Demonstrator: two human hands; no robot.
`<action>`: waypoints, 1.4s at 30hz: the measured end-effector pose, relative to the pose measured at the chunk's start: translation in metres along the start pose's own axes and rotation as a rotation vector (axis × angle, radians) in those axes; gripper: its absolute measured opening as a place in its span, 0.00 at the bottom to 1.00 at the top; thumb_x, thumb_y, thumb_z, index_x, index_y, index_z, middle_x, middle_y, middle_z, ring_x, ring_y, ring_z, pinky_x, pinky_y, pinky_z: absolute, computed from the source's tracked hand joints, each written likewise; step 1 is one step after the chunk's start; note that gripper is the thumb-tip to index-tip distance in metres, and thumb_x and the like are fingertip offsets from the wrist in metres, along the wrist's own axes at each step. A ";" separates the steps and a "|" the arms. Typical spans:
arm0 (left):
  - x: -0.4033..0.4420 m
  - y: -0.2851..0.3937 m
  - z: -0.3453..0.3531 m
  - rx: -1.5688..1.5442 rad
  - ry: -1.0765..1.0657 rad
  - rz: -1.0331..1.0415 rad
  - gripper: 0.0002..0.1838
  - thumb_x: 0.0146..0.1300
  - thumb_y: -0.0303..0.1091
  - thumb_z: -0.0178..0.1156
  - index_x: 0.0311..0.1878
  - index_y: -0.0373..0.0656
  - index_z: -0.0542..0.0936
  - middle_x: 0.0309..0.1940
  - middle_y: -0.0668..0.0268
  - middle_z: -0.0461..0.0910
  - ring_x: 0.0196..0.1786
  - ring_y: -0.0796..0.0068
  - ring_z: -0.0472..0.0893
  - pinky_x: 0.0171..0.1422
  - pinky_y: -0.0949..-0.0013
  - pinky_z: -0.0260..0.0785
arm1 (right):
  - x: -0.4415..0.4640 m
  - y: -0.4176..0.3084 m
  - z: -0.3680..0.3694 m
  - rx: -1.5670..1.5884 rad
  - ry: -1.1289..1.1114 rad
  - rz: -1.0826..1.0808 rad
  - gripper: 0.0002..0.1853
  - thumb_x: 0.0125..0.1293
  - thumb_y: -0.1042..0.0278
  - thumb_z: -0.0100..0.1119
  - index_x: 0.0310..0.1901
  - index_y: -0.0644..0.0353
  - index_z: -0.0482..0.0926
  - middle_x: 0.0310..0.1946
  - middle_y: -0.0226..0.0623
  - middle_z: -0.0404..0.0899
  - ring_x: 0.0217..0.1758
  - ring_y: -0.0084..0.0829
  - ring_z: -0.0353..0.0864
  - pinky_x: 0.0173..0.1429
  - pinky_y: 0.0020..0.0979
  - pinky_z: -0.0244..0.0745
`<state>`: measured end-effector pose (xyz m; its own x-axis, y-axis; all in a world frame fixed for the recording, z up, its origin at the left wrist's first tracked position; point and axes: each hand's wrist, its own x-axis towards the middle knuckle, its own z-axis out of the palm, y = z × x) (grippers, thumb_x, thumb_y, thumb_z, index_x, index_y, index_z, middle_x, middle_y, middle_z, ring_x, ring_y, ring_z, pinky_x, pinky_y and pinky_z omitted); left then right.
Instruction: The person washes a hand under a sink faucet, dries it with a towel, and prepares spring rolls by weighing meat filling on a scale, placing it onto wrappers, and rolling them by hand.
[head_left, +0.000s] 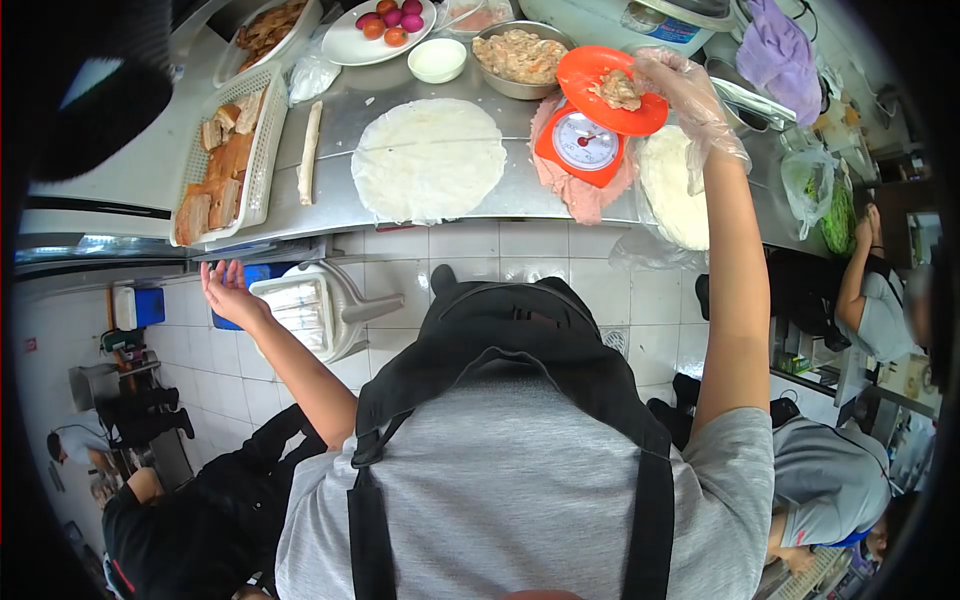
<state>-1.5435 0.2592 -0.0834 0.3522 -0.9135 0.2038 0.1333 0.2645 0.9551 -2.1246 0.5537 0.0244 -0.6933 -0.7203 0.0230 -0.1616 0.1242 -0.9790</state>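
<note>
My right hand [685, 90] wears a clear plastic glove and reaches over the right side of an orange pan [578, 72]. Its fingers look loosely bent and apart, with nothing visible in them. A lump of meat filling [618, 90] lies on the pan, just left of the fingertips. The pan sits on an orange dial scale [586, 141], which rests on a pink cloth [582, 203]. Bare and open, palm up, my left hand [232, 292] is in front of the counter edge, below a basket of meat pieces [262, 150], touching nothing.
A round dough sheet [428, 160] lies flat on the counter [335, 180]; another dough piece [672, 190] is right of the scale. Behind are a bowl of filling [520, 58], a small white bowl [437, 61] and an egg plate [345, 45]. Several co-workers stand nearby.
</note>
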 end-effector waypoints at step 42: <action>0.096 -0.035 0.035 0.126 -0.320 0.144 0.16 0.72 0.26 0.53 0.60 0.37 0.75 0.44 0.63 0.80 0.42 0.77 0.80 0.48 0.74 0.74 | 0.023 0.018 0.054 -0.857 -0.068 0.013 0.35 0.62 0.59 0.67 0.66 0.72 0.69 0.59 0.47 0.78 0.63 0.34 0.77 0.67 0.34 0.69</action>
<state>-1.5468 0.1513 -0.0898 0.0486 -0.9254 0.3758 -0.0186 0.3754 0.9267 -2.1055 0.5030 -0.0036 -0.6598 -0.7510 -0.0260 -0.6475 0.5858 -0.4874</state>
